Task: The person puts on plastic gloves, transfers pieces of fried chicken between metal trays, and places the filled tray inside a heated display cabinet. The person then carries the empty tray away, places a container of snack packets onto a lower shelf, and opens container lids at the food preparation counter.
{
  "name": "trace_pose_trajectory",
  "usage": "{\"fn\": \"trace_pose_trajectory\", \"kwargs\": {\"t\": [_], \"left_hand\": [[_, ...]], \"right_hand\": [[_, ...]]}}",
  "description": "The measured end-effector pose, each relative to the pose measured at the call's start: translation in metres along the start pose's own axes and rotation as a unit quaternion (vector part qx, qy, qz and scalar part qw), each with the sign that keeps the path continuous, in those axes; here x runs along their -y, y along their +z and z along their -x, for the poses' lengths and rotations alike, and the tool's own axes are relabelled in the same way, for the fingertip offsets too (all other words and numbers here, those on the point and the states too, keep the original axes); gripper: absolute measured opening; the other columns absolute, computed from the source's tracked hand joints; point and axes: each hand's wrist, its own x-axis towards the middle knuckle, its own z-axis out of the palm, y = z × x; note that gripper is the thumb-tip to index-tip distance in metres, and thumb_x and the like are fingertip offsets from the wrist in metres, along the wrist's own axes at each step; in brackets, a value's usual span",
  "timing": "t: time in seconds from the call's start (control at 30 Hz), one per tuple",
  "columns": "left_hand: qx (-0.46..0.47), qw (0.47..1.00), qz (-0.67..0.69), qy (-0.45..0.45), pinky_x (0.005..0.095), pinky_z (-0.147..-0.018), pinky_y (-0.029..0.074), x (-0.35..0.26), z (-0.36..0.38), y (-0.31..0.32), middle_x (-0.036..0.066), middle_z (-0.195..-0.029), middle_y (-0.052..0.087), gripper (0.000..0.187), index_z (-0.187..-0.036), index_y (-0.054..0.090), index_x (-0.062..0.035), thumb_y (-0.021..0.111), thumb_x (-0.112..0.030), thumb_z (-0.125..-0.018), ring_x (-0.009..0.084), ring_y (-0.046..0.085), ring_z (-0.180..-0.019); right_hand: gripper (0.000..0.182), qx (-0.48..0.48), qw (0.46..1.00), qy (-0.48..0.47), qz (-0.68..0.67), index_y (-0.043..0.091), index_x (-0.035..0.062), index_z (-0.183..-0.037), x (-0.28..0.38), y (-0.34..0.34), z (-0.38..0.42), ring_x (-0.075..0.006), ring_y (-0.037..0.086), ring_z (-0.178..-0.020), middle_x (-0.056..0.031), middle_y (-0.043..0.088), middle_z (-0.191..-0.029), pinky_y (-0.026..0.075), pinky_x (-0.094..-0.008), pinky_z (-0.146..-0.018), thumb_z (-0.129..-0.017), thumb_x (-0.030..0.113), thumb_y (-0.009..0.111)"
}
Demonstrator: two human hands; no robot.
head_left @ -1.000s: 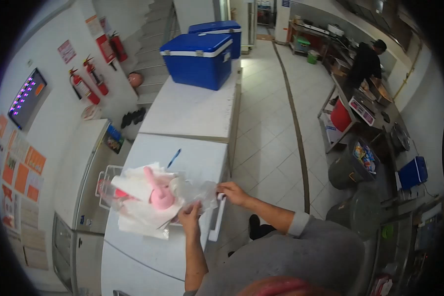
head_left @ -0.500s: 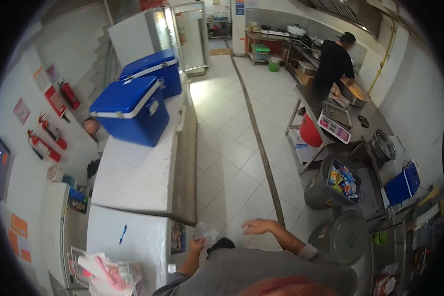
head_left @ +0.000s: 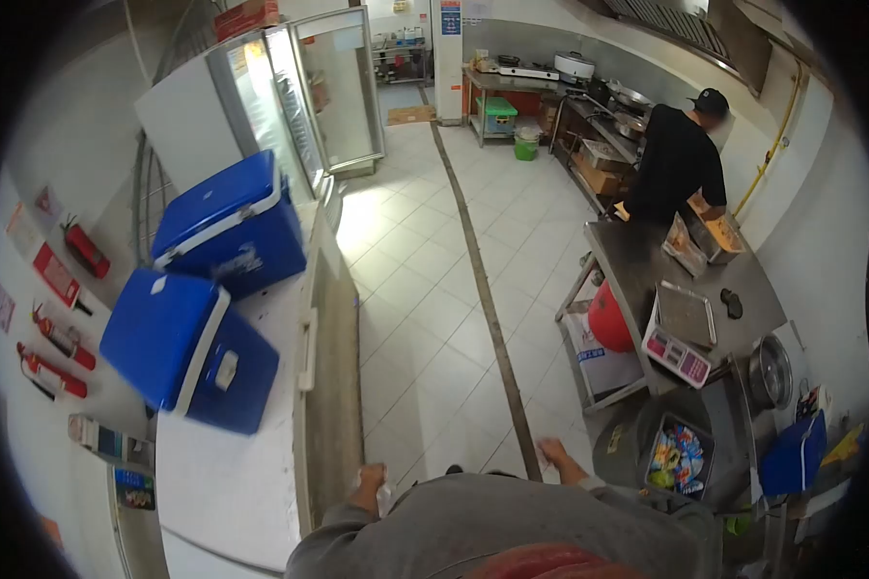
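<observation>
My left hand [head_left: 372, 475] is closed beside the long white chest counter [head_left: 224, 481], and a bit of clear plastic bag [head_left: 385, 500] hangs below its fingers. My right hand [head_left: 552, 452] is over the floor at the lower middle, left of the grey bins. Motion blurs its fingers, and nothing can be made out in it. Two blue cooler boxes with white handles, the nearer [head_left: 212, 362] and the farther [head_left: 246, 236], stand on the white counter to the left of my hands.
A co-worker in black [head_left: 681, 159] reaches into a metal tray [head_left: 719, 236] at the steel table [head_left: 613, 241]. A pink-and-white scale [head_left: 676, 359] stands at its near end. Below are a red bucket [head_left: 610, 318] and a bin of wrappers [head_left: 681, 458]. A fridge door [head_left: 343, 92] stands open.
The view has moved forward along the aisle; coolers and steel table appear nearer. My right hand is drawn in closer to my body. The pen and pink items on the near counter have left view.
</observation>
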Motion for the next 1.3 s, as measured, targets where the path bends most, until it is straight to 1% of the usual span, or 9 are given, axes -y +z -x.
{"fn": "trace_pose_trajectory", "kwargs": {"t": [0.03,0.1,0.2,0.47,0.6,0.7,0.83,1.07,1.3], "left_hand": [[-0.085,0.975,0.188,0.085,0.0444,-0.067,0.048,-0.023,-0.06,-0.001,0.016,-0.09,0.065,0.023,-0.093,0.065,-0.0125,0.053,-0.028,-0.083,0.0327,0.063,-0.079],[-0.058,0.922,0.363,-0.117,0.0345,-0.054,0.048,-0.147,-0.12,-0.065,0.012,-0.076,0.065,0.027,-0.095,0.068,-0.0049,0.06,-0.027,-0.081,0.0224,0.061,-0.065],[-0.044,0.923,0.382,0.03,0.0292,-0.052,0.047,-0.284,-0.225,-0.131,0.007,-0.067,0.065,0.026,-0.09,0.07,-0.0035,0.066,-0.026,-0.078,0.0146,0.057,-0.056],[-0.091,0.924,0.372,-0.009,0.0261,-0.053,0.049,-0.424,-0.402,-0.252,0.005,-0.07,0.066,0.027,-0.086,0.072,-0.0054,0.073,-0.029,-0.074,0.0116,0.058,-0.058],[-0.14,0.846,0.499,-0.125,0.0268,-0.055,0.051,-0.388,-0.469,-0.297,0.006,-0.074,0.066,0.028,-0.09,0.07,-0.0018,0.071,-0.025,-0.075,0.0144,0.06,-0.062],[-0.162,0.86,0.443,-0.195,0.0286,-0.056,0.051,-0.314,-0.509,-0.303,0.007,-0.081,0.066,0.03,-0.094,0.068,0.0004,0.069,-0.024,-0.076,0.017,0.062,-0.069],[-0.238,0.86,0.33,-0.308,0.0327,-0.053,0.048,-0.285,-0.523,-0.339,0.008,-0.074,0.065,0.024,-0.085,0.067,0.0007,0.068,-0.021,-0.076,0.0193,0.06,-0.06],[-0.307,0.773,0.453,-0.322,0.0339,-0.051,0.046,-0.301,-0.703,-0.429,0.006,-0.067,0.063,0.023,-0.077,0.069,-0.0016,0.068,-0.025,-0.077,0.0196,0.06,-0.059],[-0.413,0.659,0.521,-0.352,0.0332,-0.056,0.047,-0.378,-0.9,-0.558,0.006,-0.068,0.062,0.029,-0.076,0.066,-0.0007,0.072,-0.029,-0.076,0.0173,0.059,-0.062]], "right_hand": [[0.028,0.027,0.996,-0.083,-0.037,0.06,0.0061,-0.077,-0.06,-0.013,-0.002,-0.0198,0.053,-0.054,-0.0083,0.057,-0.065,0.044,-0.0357,-0.052,-0.09,0.029,0.05],[0.028,0.057,0.988,0.136,0.035,0.06,0.0057,-0.08,-0.082,-0.042,0.009,-0.0207,0.054,-0.058,-0.0091,0.058,-0.068,0.044,-0.0363,-0.055,-0.089,0.03,0.049],[0.029,0.098,0.941,0.313,0.082,0.06,0.0053,-0.083,-0.051,-0.082,-0.027,-0.022,0.056,-0.063,-0.0102,0.059,-0.072,0.045,-0.0371,-0.058,-0.089,0.031,0.048],[0.033,0.157,0.921,0.242,0.262,0.061,0.004,-0.092,0.148,-0.173,-0.359,-0.0254,0.059,-0.076,-0.0133,0.062,-0.083,0.047,-0.0393,-0.068,-0.088,0.033,0.045],[0.037,0.04,0.949,0.086,0.301,0.062,0.0034,-0.096,0.348,-0.193,-0.647,-0.0271,0.061,-0.082,-0.0148,0.064,-0.089,0.048,-0.0403,-0.073,-0.088,0.034,0.043],[0.022,-0.079,0.989,-0.123,0.031,0.061,0.0078,-0.089,0.566,-0.165,-0.817,-0.0136,0.051,-0.049,-0.0036,0.056,-0.061,0.04,-0.0289,-0.04,-0.089,0.027,0.049],[0.022,-0.072,0.951,-0.158,-0.255,0.057,0.0108,-0.103,0.82,-0.096,-0.897,-0.0148,0.058,-0.067,-0.0048,0.061,-0.086,0.043,-0.0281,-0.052,-0.089,0.027,0.051],[0.034,0.118,0.937,-0.207,-0.256,0.054,0.0132,-0.115,1.089,-0.015,-1.078,-0.0213,0.058,-0.09,-0.0077,0.059,-0.11,0.046,-0.0392,-0.071,-0.09,0.035,0.051],[0.05,0.002,0.935,-0.346,-0.08,0.058,0.0091,-0.116,1.442,0.051,-1.314,-0.0243,0.055,-0.099,-0.009,0.058,-0.114,0.046,-0.039,-0.076,-0.084,0.047,0.055]]}}
